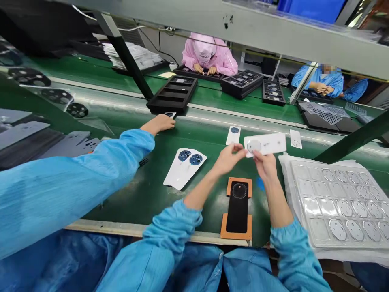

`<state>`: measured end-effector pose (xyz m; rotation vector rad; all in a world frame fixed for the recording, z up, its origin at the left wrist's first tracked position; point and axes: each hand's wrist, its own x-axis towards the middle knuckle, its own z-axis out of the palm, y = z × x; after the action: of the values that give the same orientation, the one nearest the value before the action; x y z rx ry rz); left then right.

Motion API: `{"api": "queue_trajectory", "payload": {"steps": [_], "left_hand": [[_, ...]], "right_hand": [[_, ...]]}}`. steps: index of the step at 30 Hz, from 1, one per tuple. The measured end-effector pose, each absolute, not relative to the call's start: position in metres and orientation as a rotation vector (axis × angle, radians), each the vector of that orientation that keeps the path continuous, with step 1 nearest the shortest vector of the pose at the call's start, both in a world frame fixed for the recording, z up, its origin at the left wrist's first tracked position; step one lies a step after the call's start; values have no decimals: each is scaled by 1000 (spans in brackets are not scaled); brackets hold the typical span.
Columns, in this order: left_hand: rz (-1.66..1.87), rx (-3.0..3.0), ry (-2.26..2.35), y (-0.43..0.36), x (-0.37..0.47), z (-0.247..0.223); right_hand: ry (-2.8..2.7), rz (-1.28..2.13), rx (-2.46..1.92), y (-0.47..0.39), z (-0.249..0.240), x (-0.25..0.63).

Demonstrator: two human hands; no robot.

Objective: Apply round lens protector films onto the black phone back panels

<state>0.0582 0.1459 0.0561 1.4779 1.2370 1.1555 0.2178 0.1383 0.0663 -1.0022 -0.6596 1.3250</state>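
Observation:
Between my two hands is a white card (269, 144) with a round piece at its left end. My left hand (229, 159) has thumb and fingers pinched at the card's left edge. With its fingertips my right hand (265, 161) grips the card's lower edge. Below them a black phone-shaped panel (238, 211) with a round outline lies in an orange holder (225, 234). Two overlapping white cards (182, 170) with dark blue camera-shaped discs lie to the left. Behind my hands, a small white card (233, 136) with a dark disc rests on the green table (209, 215).
A clear tray (322, 239) of round pieces stands at the right. From the left, a co-worker's arm (115, 156) reaches to a small item beside a black tray (173, 95). Slanted posts and an overhead beam cross the view. Other people work behind; grey plates (27, 134) lie far left.

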Motion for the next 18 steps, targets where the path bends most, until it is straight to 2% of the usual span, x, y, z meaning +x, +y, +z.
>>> {"api": "queue_trajectory", "payload": {"steps": [4, 8, 10, 12, 14, 17, 18], "left_hand": [[1026, 1475, 1671, 235, 56, 63], [915, 1419, 1859, 281, 73, 47], [877, 1383, 1919, 292, 84, 39], [848, 1340, 1962, 299, 92, 34], [828, 1292, 1985, 305, 94, 32], [826, 1256, 1957, 312, 90, 35], [838, 1265, 1932, 312, 88, 37]], "right_hand": [[-665, 1442, -1082, 155, 76, 218], [-788, 1539, -1111, 75, 67, 214], [-1073, 1558, -1089, 32, 71, 231], [-1435, 1316, -1199, 5, 83, 265], [-1670, 883, -1473, 1, 96, 316], [-1718, 290, -2118, 23, 108, 407], [-1658, 210, -2236, 35, 109, 435]]}}
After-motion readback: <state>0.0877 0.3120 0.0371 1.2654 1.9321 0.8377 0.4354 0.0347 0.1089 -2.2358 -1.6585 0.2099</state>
